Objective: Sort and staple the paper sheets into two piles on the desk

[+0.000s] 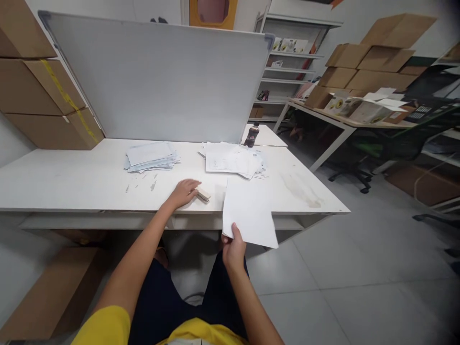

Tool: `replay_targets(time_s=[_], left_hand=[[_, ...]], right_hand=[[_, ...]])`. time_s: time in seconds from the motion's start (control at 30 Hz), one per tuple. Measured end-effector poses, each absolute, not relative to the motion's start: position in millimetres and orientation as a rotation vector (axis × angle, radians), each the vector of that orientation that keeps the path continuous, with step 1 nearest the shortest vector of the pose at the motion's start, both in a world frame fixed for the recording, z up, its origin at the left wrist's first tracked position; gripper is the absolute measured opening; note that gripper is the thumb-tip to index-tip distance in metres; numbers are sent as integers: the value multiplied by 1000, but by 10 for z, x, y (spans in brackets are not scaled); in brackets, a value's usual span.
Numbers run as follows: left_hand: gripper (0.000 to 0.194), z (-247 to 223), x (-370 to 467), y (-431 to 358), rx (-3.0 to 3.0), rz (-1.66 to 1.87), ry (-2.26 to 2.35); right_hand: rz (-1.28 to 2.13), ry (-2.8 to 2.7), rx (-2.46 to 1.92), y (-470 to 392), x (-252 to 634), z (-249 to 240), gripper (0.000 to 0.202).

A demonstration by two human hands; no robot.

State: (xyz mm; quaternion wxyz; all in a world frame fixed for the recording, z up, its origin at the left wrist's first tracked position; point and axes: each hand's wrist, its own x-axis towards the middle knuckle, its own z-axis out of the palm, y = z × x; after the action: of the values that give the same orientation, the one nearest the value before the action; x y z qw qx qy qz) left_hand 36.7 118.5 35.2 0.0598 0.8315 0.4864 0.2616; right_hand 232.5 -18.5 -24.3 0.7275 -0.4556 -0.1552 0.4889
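Observation:
On the near part of the white table, my left hand (184, 192) reaches over the back end of a small beige stapler (203, 195). Its fingers are stretched out and the thumb is right at the stapler; whether it touches is hard to make out. My right hand (234, 249) pinches white paper (248, 213) by its near left corner, thumb on top. That paper is held tilted over the table's front edge. Beyond it lies a spread pile of printed papers (226, 159). A neater stack of papers (151, 155) sits farther left.
A whiteboard (161, 81) stands along the table's back edge (118, 142). A dark drink bottle (252, 135) is at the back right. Small scraps (154, 183) lie left of my left hand. Cardboard boxes (46, 96) are piled at left, and an office chair (391, 139) stands right.

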Motion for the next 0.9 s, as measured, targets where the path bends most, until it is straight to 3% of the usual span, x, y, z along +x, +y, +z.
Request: replay_targets(time_s=[0.13,0.43,0.77,0.9], left_hand=[[36,140,308,1247,2648,603,1550],[35,137,309,1216,2728,589,1480],[43,254,438,1024,2950,693,1189],[42,135,627,979,2863,836,1283]], right_hand=[[1071,-294,-964,-21,1946,-293,35],[1092,-277,-997,119,1830,-308,44],[1170,-276,-1045,-331,1918,-477,51],[1186,-201,-1070,-325,1999,-456,57]])
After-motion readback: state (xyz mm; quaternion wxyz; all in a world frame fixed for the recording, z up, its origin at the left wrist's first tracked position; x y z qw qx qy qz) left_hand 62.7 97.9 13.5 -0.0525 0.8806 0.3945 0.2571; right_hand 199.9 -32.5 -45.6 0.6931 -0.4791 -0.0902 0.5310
